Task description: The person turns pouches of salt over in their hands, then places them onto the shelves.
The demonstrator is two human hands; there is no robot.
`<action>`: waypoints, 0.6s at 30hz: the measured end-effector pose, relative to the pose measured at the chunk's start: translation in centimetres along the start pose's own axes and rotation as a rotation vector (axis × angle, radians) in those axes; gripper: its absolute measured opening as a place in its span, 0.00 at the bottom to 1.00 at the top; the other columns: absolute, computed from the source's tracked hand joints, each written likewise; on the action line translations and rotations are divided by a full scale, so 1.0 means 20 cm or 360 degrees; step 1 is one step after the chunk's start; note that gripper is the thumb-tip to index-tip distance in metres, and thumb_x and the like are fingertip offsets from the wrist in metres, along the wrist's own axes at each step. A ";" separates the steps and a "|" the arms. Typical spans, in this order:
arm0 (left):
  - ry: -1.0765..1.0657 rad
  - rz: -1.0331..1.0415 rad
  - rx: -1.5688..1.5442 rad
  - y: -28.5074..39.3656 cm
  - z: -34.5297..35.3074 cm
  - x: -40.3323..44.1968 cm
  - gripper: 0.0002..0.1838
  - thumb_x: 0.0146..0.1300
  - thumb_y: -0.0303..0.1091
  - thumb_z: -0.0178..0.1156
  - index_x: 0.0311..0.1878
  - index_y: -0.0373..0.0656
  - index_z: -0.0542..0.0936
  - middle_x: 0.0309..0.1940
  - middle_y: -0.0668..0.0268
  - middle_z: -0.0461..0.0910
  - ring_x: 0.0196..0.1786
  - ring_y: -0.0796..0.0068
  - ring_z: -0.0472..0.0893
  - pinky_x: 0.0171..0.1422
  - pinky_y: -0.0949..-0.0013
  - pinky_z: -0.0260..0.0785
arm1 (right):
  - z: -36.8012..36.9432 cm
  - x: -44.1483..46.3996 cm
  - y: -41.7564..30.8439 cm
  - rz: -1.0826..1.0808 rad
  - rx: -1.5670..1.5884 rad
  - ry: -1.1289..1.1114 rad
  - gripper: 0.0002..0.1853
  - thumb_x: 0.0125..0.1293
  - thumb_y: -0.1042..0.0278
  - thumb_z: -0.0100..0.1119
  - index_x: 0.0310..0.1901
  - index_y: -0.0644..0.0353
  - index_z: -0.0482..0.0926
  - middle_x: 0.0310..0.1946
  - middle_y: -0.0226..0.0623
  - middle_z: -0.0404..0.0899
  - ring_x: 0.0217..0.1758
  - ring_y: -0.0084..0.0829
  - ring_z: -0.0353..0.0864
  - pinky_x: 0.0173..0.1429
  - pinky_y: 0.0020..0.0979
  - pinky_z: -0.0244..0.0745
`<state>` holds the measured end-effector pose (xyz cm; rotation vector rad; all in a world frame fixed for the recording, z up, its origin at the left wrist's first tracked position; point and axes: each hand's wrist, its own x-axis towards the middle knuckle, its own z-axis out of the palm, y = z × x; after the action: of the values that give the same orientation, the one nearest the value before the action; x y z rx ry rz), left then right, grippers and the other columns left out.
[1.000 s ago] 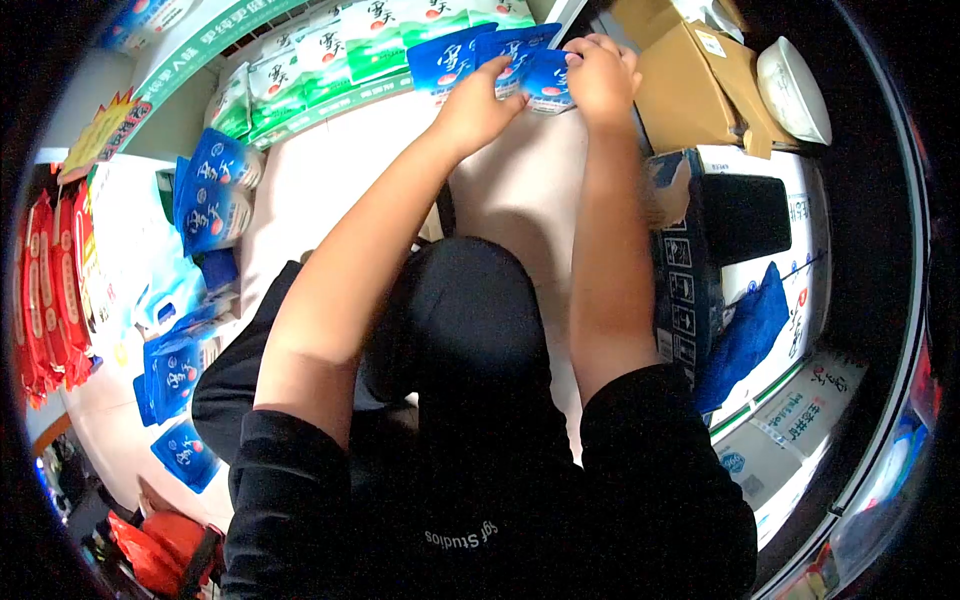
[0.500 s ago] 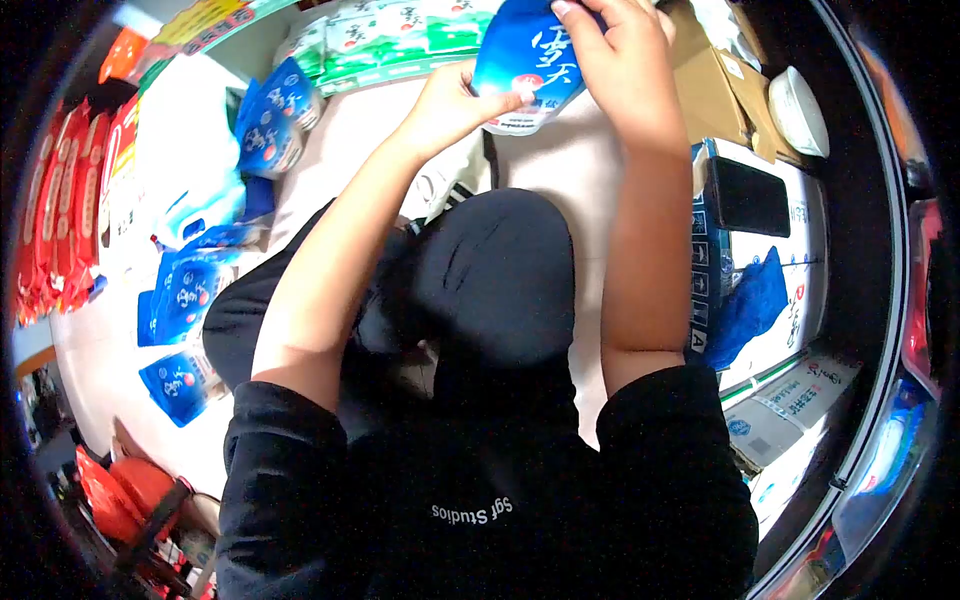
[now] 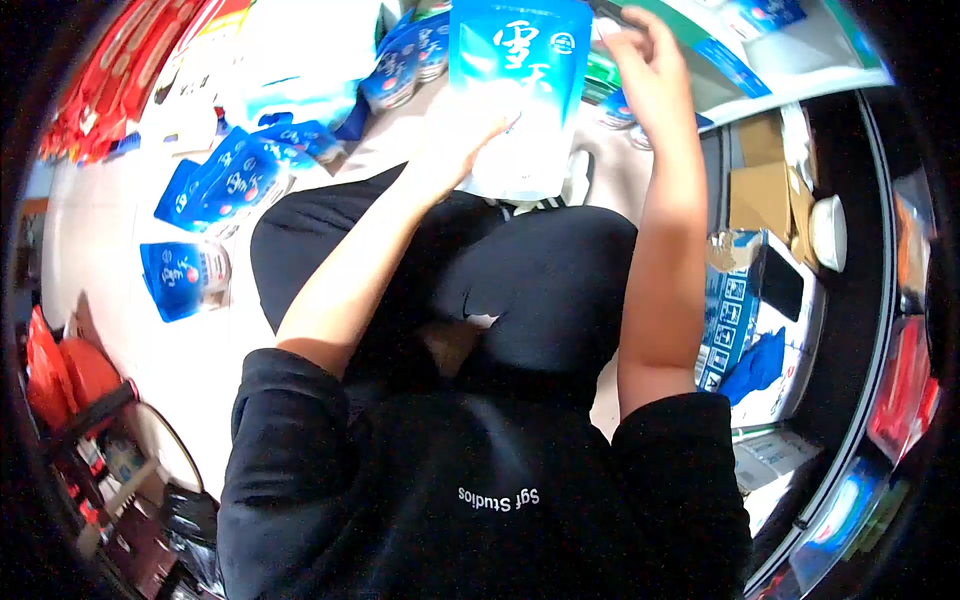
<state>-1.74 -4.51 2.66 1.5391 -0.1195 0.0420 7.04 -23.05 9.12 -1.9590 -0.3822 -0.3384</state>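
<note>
A blue and white pouch with large white characters stands upright above my knees, its lower half washed out by glare. My left hand grips it at the lower left side, thumb across the front and the other fingers hidden behind. Just beyond the pouch's upper right edge is my right hand, its thumb and fingers apart and bent. I see nothing clearly held in it.
Several similar blue pouches lie at my left, with another pair nearer me. Red packets line the far left. At right are a box bearing a dark phone, a cardboard box and a white bowl.
The view has swung toward the left. The pouch now faces me more fully and appears larger. My right hand has come off the pouch to its right side; my left still holds it.
</note>
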 end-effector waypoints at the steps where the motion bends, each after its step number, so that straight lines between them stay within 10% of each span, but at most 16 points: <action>1: 0.0088 -0.0042 -0.0107 -0.08 -0.04 0.00 0.16 0.55 0.37 0.56 0.40 0.34 0.77 0.34 0.60 0.79 0.36 0.76 0.77 0.41 0.73 0.68 | 0.07 -0.04 -0.01 0.0171 0.0175 -0.0051 0.17 0.58 0.57 0.53 0.44 0.59 0.73 0.34 0.34 0.76 0.38 0.26 0.74 0.42 0.30 0.66; 7: 0.0247 -0.0067 0.0048 -0.16 -0.19 -0.03 0.16 0.58 0.40 0.51 0.40 0.35 0.77 0.35 0.61 0.79 0.36 0.74 0.77 0.43 0.73 0.66 | 0.38 -0.29 0.00 0.0958 0.0739 -0.0422 0.22 0.61 0.50 0.46 0.41 0.63 0.74 0.29 0.33 0.76 0.26 0.21 0.75 0.28 0.21 0.70; 14: 0.0307 -0.0338 -0.0369 -0.10 -0.20 -0.03 0.19 0.57 0.41 0.54 0.42 0.32 0.74 0.33 0.62 0.77 0.34 0.77 0.75 0.40 0.75 0.67 | 0.48 -0.42 0.11 0.1242 0.1116 -0.0461 0.18 0.61 0.58 0.49 0.38 0.69 0.73 0.29 0.37 0.77 0.28 0.25 0.77 0.31 0.21 0.71; 18: 0.0379 -0.0406 -0.0566 -0.14 -0.20 -0.02 0.18 0.59 0.42 0.52 0.41 0.32 0.74 0.32 0.60 0.77 0.32 0.75 0.76 0.37 0.74 0.68 | 0.45 -0.40 0.11 0.0986 0.1116 -0.1091 0.18 0.58 0.60 0.52 0.37 0.72 0.70 0.23 0.44 0.76 0.18 0.29 0.76 0.21 0.22 0.69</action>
<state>-1.55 -0.57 -0.35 1.1738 0.2479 0.0007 1.34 -16.54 0.44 -1.3424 -0.2495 0.7901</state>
